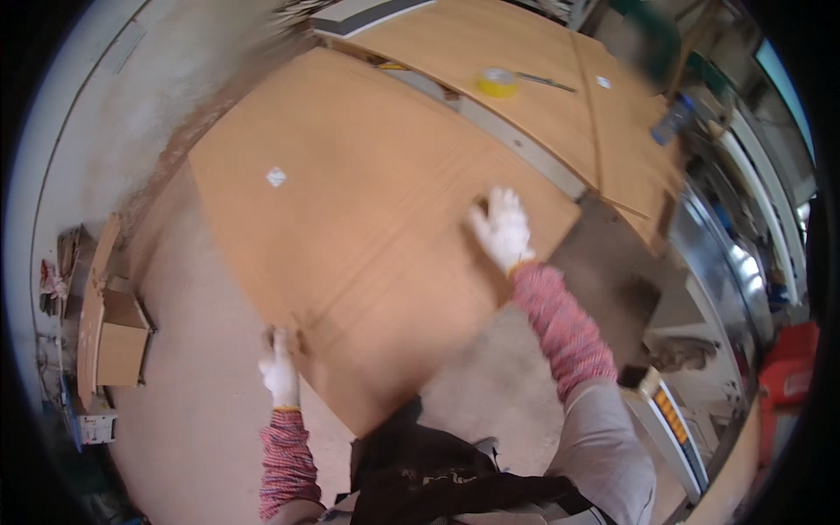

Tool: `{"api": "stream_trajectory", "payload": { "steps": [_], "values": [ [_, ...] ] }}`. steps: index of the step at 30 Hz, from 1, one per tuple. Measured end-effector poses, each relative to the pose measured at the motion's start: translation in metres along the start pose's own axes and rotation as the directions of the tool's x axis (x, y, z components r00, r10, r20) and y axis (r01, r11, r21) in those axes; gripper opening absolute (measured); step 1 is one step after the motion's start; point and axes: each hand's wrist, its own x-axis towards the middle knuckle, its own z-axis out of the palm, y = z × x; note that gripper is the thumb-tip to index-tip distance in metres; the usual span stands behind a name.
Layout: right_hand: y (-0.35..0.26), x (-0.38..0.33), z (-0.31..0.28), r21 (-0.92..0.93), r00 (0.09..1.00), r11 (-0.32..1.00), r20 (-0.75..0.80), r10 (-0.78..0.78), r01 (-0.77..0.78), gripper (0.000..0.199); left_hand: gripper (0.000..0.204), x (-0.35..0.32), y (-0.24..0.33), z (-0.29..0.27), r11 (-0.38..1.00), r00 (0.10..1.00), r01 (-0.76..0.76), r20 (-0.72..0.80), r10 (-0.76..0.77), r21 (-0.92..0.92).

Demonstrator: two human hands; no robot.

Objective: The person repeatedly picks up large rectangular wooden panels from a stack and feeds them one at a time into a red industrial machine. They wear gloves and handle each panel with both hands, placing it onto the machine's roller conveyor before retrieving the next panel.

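Observation:
A large brown cardboard sheet (350,201) with crease lines and a small white label lies slanted in front of me, its near corner close to my body. My left hand (280,376), in a white glove, grips the sheet's left edge; its fingertips are slightly blurred. Toward the right side of the sheet, my right hand (505,229), also gloved in white, rests on the surface with its fingers stretched out and spread. Both forearms wear red-and-white knitted sleeve covers.
Beyond the sheet, a cardboard-topped surface (420,35) holds a yellow tape roll (497,85), a thin dark tool (547,82) and a clear bottle with blue (672,120). A cardboard box (122,341) stands at left on the floor. A red container (787,367) sits far right.

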Motion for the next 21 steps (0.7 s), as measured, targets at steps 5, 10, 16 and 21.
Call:
{"api": "stream_trajectory", "payload": {
  "steps": [5, 10, 16, 21],
  "values": [
    [0.019, 0.139, 0.092, -0.165, 0.991, 0.978, 0.02, 0.13, -0.125, 0.039, 0.034, 0.028, 0.008, 0.002, 0.916, 0.913, 0.382, 0.203, -0.353, -0.126],
    [0.009, 0.136, 0.086, -0.241, 0.989, 0.963, 0.052, 0.136, -0.12, 0.04, 0.035, 0.057, 0.001, 0.007, 0.887, 0.885, 0.439, 0.24, -0.4, -0.14],
    [-0.016, 0.038, 0.051, -0.119, 0.993, 0.986, -0.037, 0.113, -0.117, 0.053, 0.044, 0.07, -0.045, -0.035, 0.682, 0.803, 0.573, 0.476, -0.359, -0.453],
    [-0.069, -0.065, 0.009, 0.601, 0.734, 0.549, 0.094, 0.673, -0.581, 0.063, 0.053, -0.028, -0.056, -0.025, 0.656, 0.8, 0.573, 0.51, -0.317, -0.491]
  ]
}}
